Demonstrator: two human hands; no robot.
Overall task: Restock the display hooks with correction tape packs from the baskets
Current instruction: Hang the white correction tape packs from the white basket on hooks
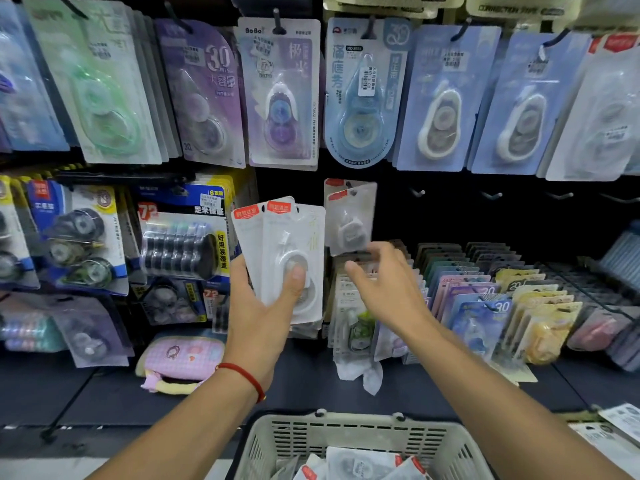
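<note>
Dark pegboard fills the background, its upper row of hooks crowded with blister-carded correction tapes in green, purple and blue. At 9 o'clock hang multi-packs with yellow and blue cards, and a pink pouch [183, 358] lies on the shelf below them.

Near the centre, the left hand [263, 306] – a red string bracelet [244, 377] on its wrist – holds a small fanned stack of white correction tape packs [287, 251] with red top labels, thumb pressed on the front blister, fingers curled behind. Just to the right, at about 1 o'clock from the stack, two matching packs [349, 216] hang on a hook; their image is blurred. The right hand [384, 282] is just below them with fingers loosely spread, holding nothing.

Further toward 3 o'clock several bare hooks [491, 195] jut from the board above rows of upright packs in shelf trays. At 6 o'clock a beige slotted basket [360, 434] holds more white packs with red corners [363, 465].
</note>
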